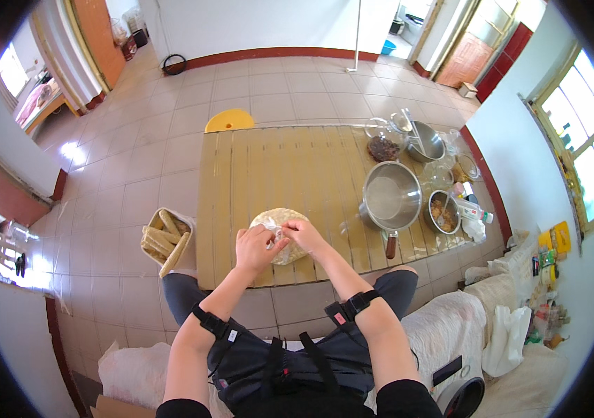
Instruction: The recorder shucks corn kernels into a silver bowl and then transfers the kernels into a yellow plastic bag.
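Observation:
A round, pale food item (291,257) with a bumpy surface lies near the front edge of the wooden slatted table (276,172); its exact kind is hard to tell. Thin clear plastic (274,225) is gathered over its top. My left hand (256,247) holds this plastic from the left, thumb and fingers bent inward. From the right, my right hand (301,233) pinches the same gathered plastic, its fingertips close to my left thumb. The fingers partly hide the bunched part.
A bin of long beige sticks (169,237) stands at the table's left. To the right are a steel saucepan (392,196), a bowl of food with a spoon (443,211), a glass pot (383,143), a steel bowl (426,141) and a white bottle (473,211). A yellow stool (229,120) stands beyond.

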`<state>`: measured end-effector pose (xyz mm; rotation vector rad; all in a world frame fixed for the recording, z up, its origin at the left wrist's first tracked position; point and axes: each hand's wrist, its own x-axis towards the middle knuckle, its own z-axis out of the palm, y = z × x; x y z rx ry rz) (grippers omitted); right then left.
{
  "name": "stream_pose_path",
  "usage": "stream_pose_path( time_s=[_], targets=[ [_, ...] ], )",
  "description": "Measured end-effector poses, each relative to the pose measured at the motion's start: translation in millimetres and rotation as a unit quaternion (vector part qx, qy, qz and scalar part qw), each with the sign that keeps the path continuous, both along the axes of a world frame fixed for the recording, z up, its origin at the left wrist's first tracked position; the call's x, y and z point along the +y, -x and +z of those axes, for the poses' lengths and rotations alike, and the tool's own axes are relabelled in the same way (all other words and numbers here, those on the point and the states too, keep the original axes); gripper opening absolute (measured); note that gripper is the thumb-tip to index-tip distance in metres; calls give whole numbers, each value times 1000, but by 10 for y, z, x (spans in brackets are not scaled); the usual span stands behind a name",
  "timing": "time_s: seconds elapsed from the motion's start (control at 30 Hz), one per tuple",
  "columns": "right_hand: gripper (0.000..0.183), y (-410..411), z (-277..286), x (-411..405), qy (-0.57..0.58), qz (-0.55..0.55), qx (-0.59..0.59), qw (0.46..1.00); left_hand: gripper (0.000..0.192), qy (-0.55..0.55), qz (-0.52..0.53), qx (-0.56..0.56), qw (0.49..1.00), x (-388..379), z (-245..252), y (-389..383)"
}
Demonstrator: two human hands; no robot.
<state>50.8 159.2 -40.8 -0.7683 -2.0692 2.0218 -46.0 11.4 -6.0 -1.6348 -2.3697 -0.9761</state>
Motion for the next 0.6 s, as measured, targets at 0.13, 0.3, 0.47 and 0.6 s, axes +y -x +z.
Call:
stream_pose_path(
  time_s=[0.13,0.3,0.47,0.6],
  targets=[
    [17,-5,90,-46,-80,-12,15,997,27,-24,-14,-20,999,23,-78,66],
    [13,-110,344,-39,-220,-13,-62,973,28,-25,-39,1,999,-108,-55,115],
    [6,-202,34,89,-404,-91,-49,909,24,44,4,-33,998,-389,-462,203],
    [7,-209,-77,110,-444,-132,-35,885,20,71,41,-111,990,-389,-477,156]
  ],
)
